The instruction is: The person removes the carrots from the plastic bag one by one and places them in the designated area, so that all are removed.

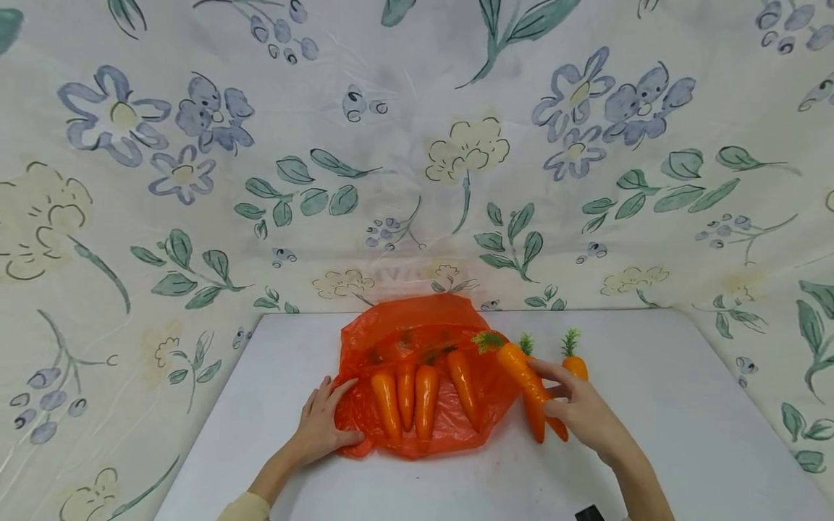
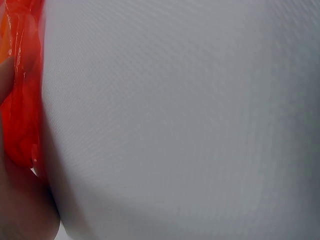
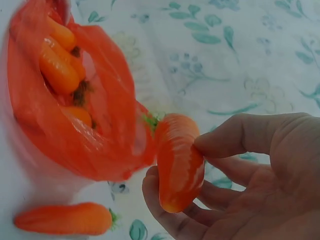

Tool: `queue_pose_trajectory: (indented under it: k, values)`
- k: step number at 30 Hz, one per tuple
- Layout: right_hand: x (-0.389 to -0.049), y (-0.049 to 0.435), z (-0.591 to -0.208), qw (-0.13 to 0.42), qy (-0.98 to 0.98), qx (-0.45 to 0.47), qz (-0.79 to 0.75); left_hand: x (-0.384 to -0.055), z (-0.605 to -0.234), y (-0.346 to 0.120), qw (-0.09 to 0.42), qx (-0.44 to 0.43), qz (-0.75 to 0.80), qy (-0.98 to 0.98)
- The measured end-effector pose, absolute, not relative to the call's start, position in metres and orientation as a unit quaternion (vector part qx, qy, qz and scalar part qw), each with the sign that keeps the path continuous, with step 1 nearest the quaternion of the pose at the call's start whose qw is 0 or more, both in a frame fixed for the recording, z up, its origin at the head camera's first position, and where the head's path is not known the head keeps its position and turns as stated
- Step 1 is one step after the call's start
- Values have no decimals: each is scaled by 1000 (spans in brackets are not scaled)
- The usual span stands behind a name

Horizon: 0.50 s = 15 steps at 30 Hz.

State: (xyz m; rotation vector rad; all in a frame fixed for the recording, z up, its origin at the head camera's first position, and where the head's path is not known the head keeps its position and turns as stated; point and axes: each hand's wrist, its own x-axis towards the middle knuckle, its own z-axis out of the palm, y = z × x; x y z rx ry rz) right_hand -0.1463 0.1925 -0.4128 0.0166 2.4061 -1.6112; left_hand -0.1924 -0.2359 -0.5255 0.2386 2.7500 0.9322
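In the head view, my right hand (image 1: pixel 583 412) pinches a carrot (image 1: pixel 519 365) between thumb and fingers. Its green top points at the right side of a thin red plastic bag (image 1: pixel 449 311). The right wrist view shows this held carrot (image 3: pixel 180 160) raised beside the bag (image 3: pixel 112 65). Several carrots (image 1: pixel 426 401) lie in the bag, their leafy ends dimmed behind red film. My left hand (image 1: pixel 316 427) rests on the bag's left edge, thumb and index finger spread apart. Only part of the left hand (image 2: pixel 25 205) shows in the left wrist view, against the red plastic.
Two more carrots lie on the white table (image 1: pixel 651 405) right of the bag: one (image 1: pixel 534 420) beneath the held carrot, the other (image 1: pixel 575 367) partly behind my right hand. A floral cloth (image 1: pixel 417 145) hangs behind. A dark object (image 1: pixel 589 514) shows at the bottom edge.
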Motion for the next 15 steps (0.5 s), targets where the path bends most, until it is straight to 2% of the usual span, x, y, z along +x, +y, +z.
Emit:
queue_pose_trajectory:
  k: [15]
  values:
    - [-146,239,-426,82,835,30,-543,-191,-526,-235,101,90,319,938]
